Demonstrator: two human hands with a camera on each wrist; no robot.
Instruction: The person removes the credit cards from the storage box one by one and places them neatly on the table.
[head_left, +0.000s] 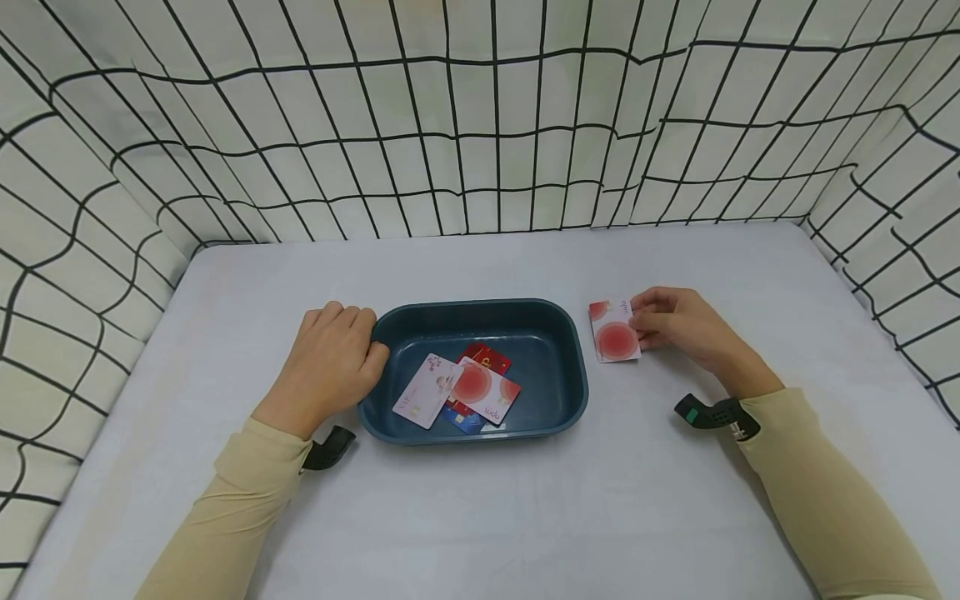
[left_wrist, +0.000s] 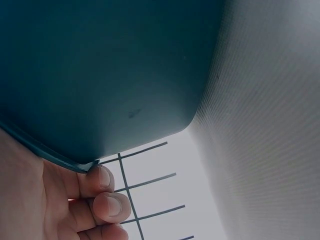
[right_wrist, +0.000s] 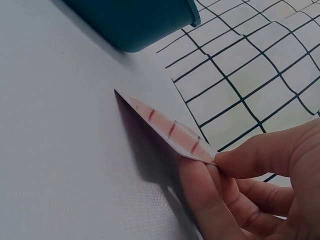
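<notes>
The tray [head_left: 555, 375] is gripped at its left end by the left hand [head_left: 330, 358]. Just right of the tray, the held card [head_left: 615, 337] is pinched at its right edge by the right hand [head_left: 678, 325], tilted over the table [head_left: 480, 517]. In the tray, a red card [head_left: 493, 358] and a blue card [head_left: 467, 421] are partly covered by a white card [head_left: 480, 385], with a pink card [head_left: 423, 396] at left.

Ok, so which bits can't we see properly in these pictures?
- Head view: most of the red card and blue card, covered by two pale cards.
- Head view: part of the held card's right edge, behind the fingers of the right grip.
- Head view: the tiniest print, too small to read.
- Left wrist view: inside the tray, hidden by its own outside.
</notes>
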